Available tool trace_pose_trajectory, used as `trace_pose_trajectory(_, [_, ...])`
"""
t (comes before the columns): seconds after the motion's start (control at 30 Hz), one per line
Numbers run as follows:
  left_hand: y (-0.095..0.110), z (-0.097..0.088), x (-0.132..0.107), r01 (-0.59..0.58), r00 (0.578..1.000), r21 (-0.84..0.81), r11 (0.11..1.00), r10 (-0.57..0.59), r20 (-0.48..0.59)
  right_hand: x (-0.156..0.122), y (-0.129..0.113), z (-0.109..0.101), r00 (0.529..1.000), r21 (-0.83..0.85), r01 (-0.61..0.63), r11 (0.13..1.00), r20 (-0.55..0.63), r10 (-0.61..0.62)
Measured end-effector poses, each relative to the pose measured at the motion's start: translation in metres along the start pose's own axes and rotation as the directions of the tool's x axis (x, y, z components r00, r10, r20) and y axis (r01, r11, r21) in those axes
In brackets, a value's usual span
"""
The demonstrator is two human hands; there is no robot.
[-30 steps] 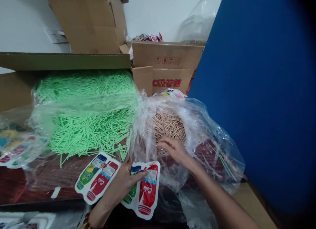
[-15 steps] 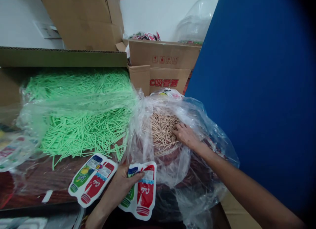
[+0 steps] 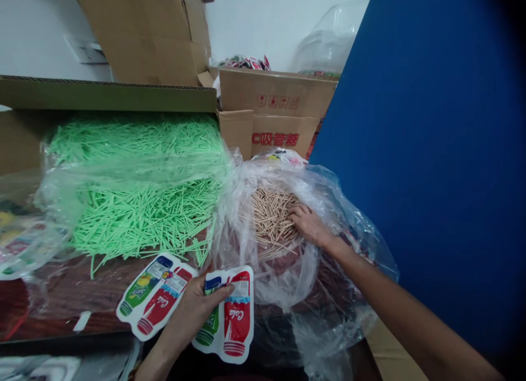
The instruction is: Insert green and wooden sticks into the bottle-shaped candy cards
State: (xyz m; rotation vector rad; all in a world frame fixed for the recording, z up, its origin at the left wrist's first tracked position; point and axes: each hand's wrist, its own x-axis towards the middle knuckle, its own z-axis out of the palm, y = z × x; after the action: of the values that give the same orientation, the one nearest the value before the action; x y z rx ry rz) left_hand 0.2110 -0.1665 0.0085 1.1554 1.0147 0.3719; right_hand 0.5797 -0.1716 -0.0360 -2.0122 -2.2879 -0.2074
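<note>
My left hand (image 3: 201, 304) is closed on a bottle-shaped pouch (image 3: 238, 318), thumb across its front; the pouch shows a red cola bottle and a green bottle. A second pouch (image 3: 158, 293) of the same print is on the left side of that hand, its edge by the wrist; I cannot tell whether the hand also holds it. Over the right edge of a pile of thin tan sticks (image 3: 273, 214), my right hand (image 3: 308, 223) has its fingers bent together with the tips among the sticks. The sticks lie in an opened clear plastic bag (image 3: 238, 227).
Bright green sticks (image 3: 143, 217) spill from a large cardboard box (image 3: 107, 96) at the left. Behind the tan sticks stands a printed carton (image 3: 279, 99). A blue panel (image 3: 427, 151) rises along the right. More pouches in clear plastic (image 3: 30, 249) lie at far left.
My left hand and its pouch have shifted slightly left. My right hand stays at the tan sticks, its fingers a little more curled. The view has moved slightly.
</note>
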Motion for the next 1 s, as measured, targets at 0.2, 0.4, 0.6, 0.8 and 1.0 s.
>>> trace_pose_trajectory(0.2, [-0.001, 0.0, 0.001, 0.005, 1.0, -0.05, 0.999, -0.004, 0.012, 0.002, -0.014, -0.015, 0.977, 0.565, -0.119, 0.816, -0.079, 0.197])
trace_pose_trajectory(0.4, [-0.002, 0.001, 0.002, -0.021, 0.999, -0.031, 0.999, 0.022, 0.032, 0.006, -0.056, -0.005, 0.87, 0.967, -0.186, 0.177, 0.078, 0.487])
trace_pose_trajectory(0.6, [-0.008, -0.002, 0.0, -0.032, 0.999, -0.027, 0.999, 0.033, 0.022, 0.002, -0.094, 0.022, 0.797, 0.984, -0.166, -0.07, 0.176, 0.578])
trace_pose_trajectory(0.8, [-0.006, -0.003, 0.0, -0.032, 0.999, -0.027, 0.999, 0.032, 0.023, -0.005, -0.105, 0.025, 0.762, 0.991, -0.097, -0.095, 0.135, 0.634])
trace_pose_trajectory(1.0, [-0.004, -0.001, -0.001, -0.058, 0.998, -0.041, 0.997, 0.059, 0.031, -0.013, -0.119, 0.031, 0.834, 0.986, -0.142, 0.084, 0.073, 0.547])
